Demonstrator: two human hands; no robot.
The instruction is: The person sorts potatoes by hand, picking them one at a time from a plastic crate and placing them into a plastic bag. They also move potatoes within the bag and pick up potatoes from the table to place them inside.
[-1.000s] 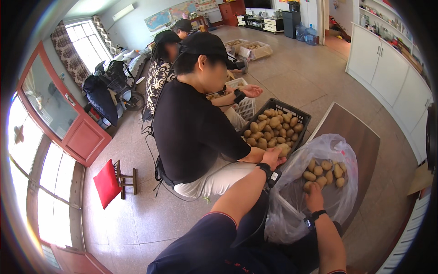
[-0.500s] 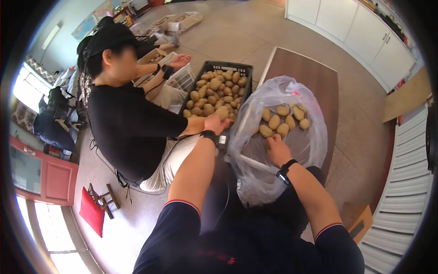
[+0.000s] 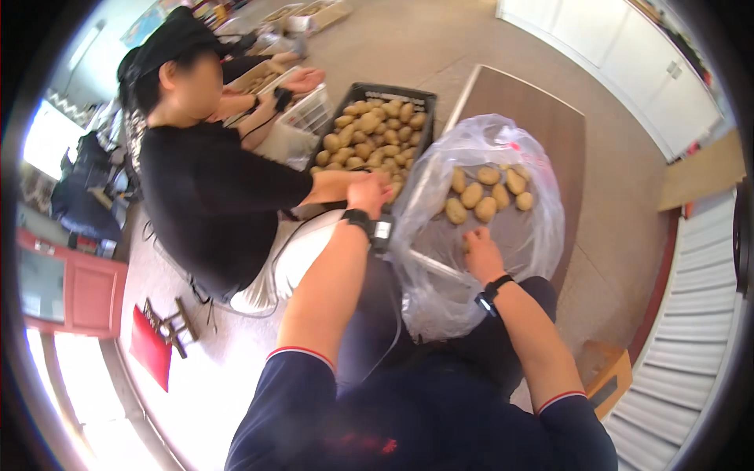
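Observation:
My left hand [image 3: 367, 196] is at the near edge of a black plastic crate [image 3: 428, 100] heaped with potatoes [image 3: 369, 122]. Its fingers are curled; what they hold, if anything, is hidden. A co-worker's forearm [image 3: 330, 187] reaches in right beside it, and that person's hand is mostly covered by mine. Inside an opened clear plastic bag [image 3: 538, 243] on my right, my right hand [image 3: 484, 257] has its fingers bent together, around something too small to make out. Just beyond these fingers, several potatoes [image 3: 485, 209] lie in a loose group in the bag.
The bag spreads over a brown tabletop [image 3: 510, 98] with a light edge. At my left sits the co-worker in a black shirt [image 3: 212, 184]. White crates [image 3: 314, 114] stand behind the black one. A red-seated folding stool [image 3: 151, 349] is at lower left, white cabinets [image 3: 605, 35] at far right.
My left hand has moved slightly up, and the potato seen at its fingers is now out of sight. My right hand has drawn a little away from the bagged potatoes. The view has shifted slightly.

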